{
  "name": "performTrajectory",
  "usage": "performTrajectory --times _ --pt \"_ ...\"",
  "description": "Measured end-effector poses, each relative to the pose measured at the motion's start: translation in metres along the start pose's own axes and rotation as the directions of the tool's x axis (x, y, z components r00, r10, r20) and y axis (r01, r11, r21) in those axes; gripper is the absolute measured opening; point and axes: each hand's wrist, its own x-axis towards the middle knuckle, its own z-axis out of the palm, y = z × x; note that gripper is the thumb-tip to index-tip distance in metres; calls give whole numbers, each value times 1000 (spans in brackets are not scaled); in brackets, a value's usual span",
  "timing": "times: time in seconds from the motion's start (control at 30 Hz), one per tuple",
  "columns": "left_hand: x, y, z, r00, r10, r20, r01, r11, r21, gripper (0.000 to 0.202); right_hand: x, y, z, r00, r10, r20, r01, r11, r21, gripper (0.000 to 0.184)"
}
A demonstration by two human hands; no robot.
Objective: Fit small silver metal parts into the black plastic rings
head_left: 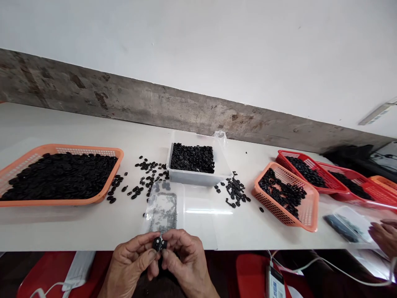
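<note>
Between the thumb and fingers of my left hand (pixel 132 263) is a small black oval part (pixel 156 243) with a light spot on its face. My right hand (pixel 187 258) pinches a second small black part (pixel 164 244) right beside it. The two pieces meet or nearly meet at the fingertips; I cannot tell whether they are joined. Both hands are at the table's front edge. Just beyond them lies a shallow clear plastic tray (pixel 180 198) holding many tiny silvery metal pieces (pixel 169 207).
A translucent bin (pixel 198 178) of small black pieces stands behind the tray, with loose ones (pixel 237 190) around it. An orange basket (pixel 62 202) of black ovals is left; another orange basket (pixel 307 221) and red baskets (pixel 333 188) are right. Another person's hand (pixel 384 236) shows far right.
</note>
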Motion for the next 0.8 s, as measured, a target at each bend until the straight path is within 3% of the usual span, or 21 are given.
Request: performTrajectory --times 0.37,0.6,0.8 --pt "-4 -2 -4 998 6 64 -11 997 80 25 -3 -5 -1 999 51 10 -52 987 152 19" --pt "-3 7 0 992 -99 74 90 990 108 21 -1 -3 -1 999 27 -27 -25 997 78 19" --pt "-5 9 3 990 -96 104 76 981 179 20 -1 -6 0 997 -72 -25 71 997 -36 10"
